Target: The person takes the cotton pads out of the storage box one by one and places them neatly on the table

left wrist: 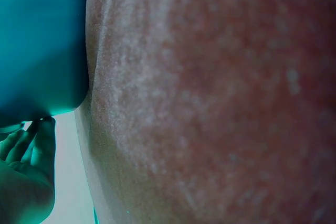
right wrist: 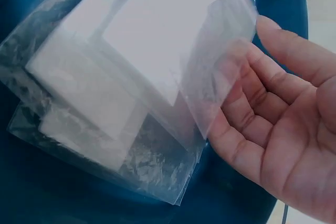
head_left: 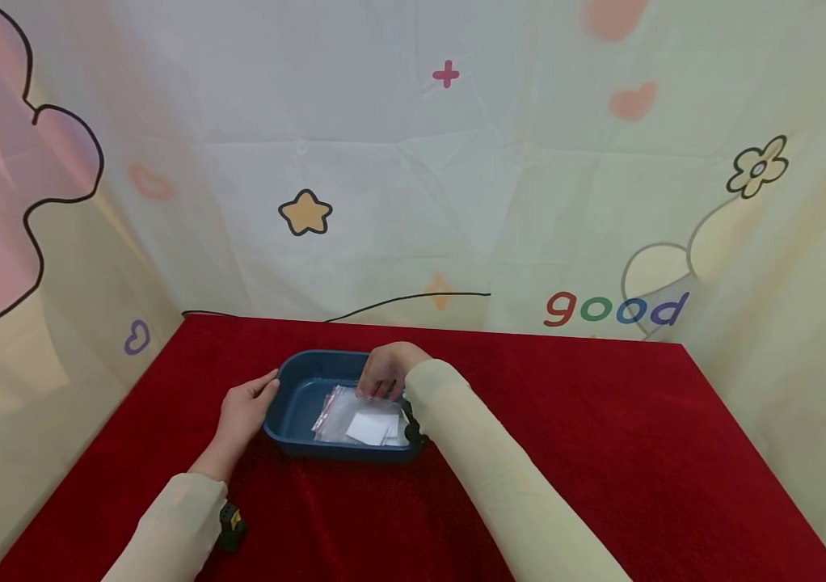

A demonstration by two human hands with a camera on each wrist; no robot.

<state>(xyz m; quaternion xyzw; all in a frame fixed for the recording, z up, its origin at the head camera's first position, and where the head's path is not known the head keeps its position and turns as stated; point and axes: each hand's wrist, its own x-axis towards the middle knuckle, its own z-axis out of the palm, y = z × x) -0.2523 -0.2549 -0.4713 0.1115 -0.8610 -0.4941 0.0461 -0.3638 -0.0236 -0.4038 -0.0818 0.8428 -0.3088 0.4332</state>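
**Delicate pinch at the bags!**

And the right hand (right wrist: 283, 124) is inside the blue tub (head_left: 297, 404), thumb and fingers pinching the edge of the top clear bag (right wrist: 202, 72)! More bags (right wrist: 152, 166) lie beneath it in the tub, white squares showing through. At the left end, the left hand (head_left: 244, 408) grips the rim, the tub sitting on the red-covered table (head_left: 573, 428). Slippery stuff, surely: best to separate one layer, lift gently, and brace that rim.
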